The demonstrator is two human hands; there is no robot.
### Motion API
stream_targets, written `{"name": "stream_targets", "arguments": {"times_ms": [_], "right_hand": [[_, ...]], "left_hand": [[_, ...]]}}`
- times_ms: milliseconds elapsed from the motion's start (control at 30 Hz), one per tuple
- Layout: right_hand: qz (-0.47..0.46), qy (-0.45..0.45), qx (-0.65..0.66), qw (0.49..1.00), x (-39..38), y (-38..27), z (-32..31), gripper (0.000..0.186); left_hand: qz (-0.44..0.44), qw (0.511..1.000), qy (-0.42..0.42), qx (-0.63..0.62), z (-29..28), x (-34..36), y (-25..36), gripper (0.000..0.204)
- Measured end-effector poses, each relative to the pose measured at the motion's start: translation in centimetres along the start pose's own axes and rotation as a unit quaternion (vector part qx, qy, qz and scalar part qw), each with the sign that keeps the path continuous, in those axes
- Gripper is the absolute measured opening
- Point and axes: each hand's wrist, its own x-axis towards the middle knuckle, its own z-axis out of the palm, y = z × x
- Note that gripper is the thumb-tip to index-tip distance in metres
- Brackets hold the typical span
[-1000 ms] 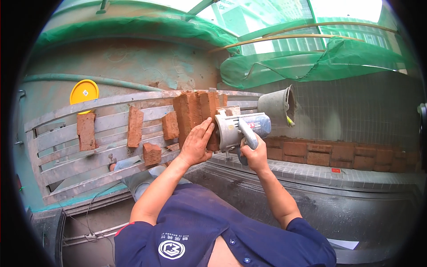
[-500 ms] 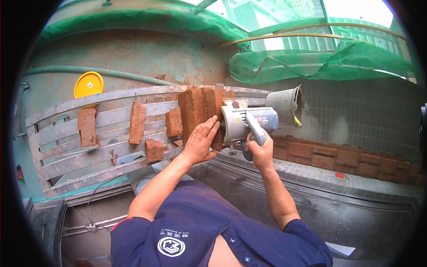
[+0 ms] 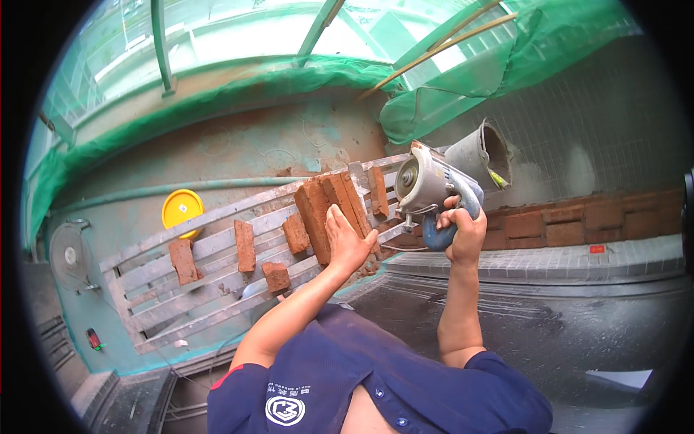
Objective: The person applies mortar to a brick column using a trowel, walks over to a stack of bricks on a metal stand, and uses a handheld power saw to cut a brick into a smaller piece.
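My right hand (image 3: pixel 466 233) is wrapped round the handle of a handheld cutting saw (image 3: pixel 423 177) with a grey metal guard and blue body. It holds the saw up at the right of the bricks, its round side facing left. My left hand (image 3: pixel 348 247) lies with fingers stretched out along a tight group of red bricks (image 3: pixel 312 213). These bricks rest across a slatted metal rack (image 3: pixel 163 311). A narrow piece of brick (image 3: pixel 377 192) lies apart between the group and the saw. Shorter brick pieces (image 3: pixel 245 246) are spread over the rack's left part.
A grey bucket (image 3: pixel 466 155) lies tipped behind the saw. Beyond the rack are a round yellow lid (image 3: pixel 182 208) and a long pipe (image 3: pixel 137 189). A fan (image 3: pixel 70 254) stands far left. Laid bricks (image 3: pixel 564 233) line the right wall; green netting (image 3: pixel 463 98) hangs behind.
My right hand has drawn the saw away from the bricks and turned it. A narrow brick piece now shows apart from the group. The view has swung left.
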Motion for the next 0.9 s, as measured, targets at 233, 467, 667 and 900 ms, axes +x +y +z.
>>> {"name": "stream_targets", "arguments": {"times_ms": [233,467,667,900], "right_hand": [[0.045,0.152,0.09,0.983,-2.6,3.1,-5.8,0.01],[0.115,0.232,0.16,0.953,-6.8,7.1,-10.9,0.008],[0.137,0.231,0.195,0.943,-7.7,8.7,-11.2,0.005],[0.147,0.183,0.22,0.947,-6.8,9.5,-10.9,0.008]], "left_hand": [[-0.04,0.979,0.108,0.166,4.5,2.6,0.8,0.112],[0.021,0.982,0.047,0.181,-1.0,1.8,-1.7,0.102],[0.058,0.995,0.072,0.038,-5.1,2.8,-6.6,0.077],[-0.008,0.989,-0.147,-0.008,-8.0,2.2,-4.1,0.036]]}}
